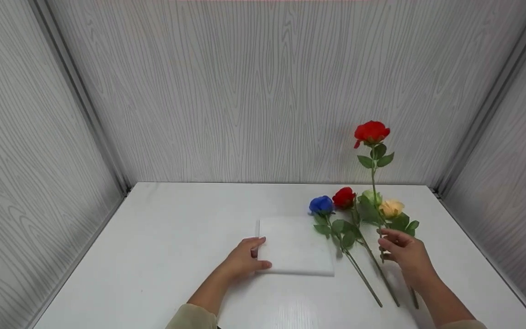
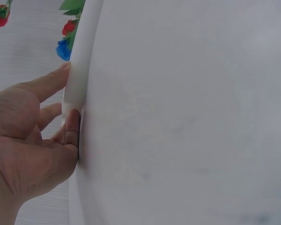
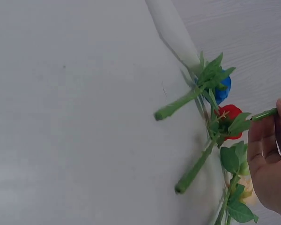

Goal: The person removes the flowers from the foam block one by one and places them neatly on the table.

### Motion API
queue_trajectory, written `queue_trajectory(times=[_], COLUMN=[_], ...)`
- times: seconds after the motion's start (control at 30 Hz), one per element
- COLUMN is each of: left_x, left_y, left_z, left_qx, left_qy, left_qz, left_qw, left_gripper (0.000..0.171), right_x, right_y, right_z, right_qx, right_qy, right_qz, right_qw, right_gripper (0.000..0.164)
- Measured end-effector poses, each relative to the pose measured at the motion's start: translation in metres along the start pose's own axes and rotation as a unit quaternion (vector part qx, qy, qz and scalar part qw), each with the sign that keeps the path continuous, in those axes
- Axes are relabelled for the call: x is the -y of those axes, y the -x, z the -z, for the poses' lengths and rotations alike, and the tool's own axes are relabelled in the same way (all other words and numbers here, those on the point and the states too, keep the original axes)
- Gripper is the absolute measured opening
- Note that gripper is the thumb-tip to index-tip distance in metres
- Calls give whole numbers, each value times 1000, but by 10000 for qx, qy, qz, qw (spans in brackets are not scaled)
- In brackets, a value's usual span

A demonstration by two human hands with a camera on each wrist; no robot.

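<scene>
My right hand (image 1: 405,253) pinches the lower stem of a red rose (image 1: 372,132), holding it upright with the bloom high above the table. In the right wrist view the end of its stem (image 3: 264,114) shows between thumb and fingers. At the left side of a flat white square (image 1: 296,246), my left hand (image 1: 241,259) holds the edge between thumb and fingers. What the square is made of cannot be told. Beside it lie a blue rose (image 1: 321,205) and a second red rose (image 1: 344,198). Behind the held stem are a yellow rose (image 1: 391,208) and a pale green rose (image 1: 372,196).
The white table (image 1: 176,237) is enclosed by a grey wood-grain panel (image 1: 244,91) at the back and similar panels at both sides. Stems of the lying roses point toward the table's front edge, between the white square and my right forearm.
</scene>
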State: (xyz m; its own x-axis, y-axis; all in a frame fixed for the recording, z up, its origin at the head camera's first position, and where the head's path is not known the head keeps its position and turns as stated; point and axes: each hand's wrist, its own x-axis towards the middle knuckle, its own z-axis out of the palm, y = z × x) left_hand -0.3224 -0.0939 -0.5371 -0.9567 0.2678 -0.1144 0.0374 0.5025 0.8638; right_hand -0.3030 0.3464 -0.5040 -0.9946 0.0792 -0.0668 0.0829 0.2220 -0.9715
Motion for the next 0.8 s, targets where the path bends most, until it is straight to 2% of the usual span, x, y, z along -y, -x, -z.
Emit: queue_trajectory(times=[0.17, 0.3, 0.43, 0.8], left_x=[1, 1, 0, 2], left_y=[1, 1, 1, 1], left_z=[0, -1, 0, 2], left_qx=[-5, -10, -25, 60], left_qy=[18, 11, -82, -109], left_qz=[-25, -42, -66, 22], left_qw=[10000, 10000, 9999, 9999], left_gripper=[82, 82, 81, 83], right_x=[-3, -3, -5, -18], right_y=[3, 6, 10, 13], right_z=[22, 37, 53, 101], right_qx=[273, 350, 290, 176], right_qy=[186, 330, 471, 596], right_qz=[-112, -231, -363, -938], right_qw=[9994, 9986, 9978, 9936], right_gripper=[30, 29, 34, 26])
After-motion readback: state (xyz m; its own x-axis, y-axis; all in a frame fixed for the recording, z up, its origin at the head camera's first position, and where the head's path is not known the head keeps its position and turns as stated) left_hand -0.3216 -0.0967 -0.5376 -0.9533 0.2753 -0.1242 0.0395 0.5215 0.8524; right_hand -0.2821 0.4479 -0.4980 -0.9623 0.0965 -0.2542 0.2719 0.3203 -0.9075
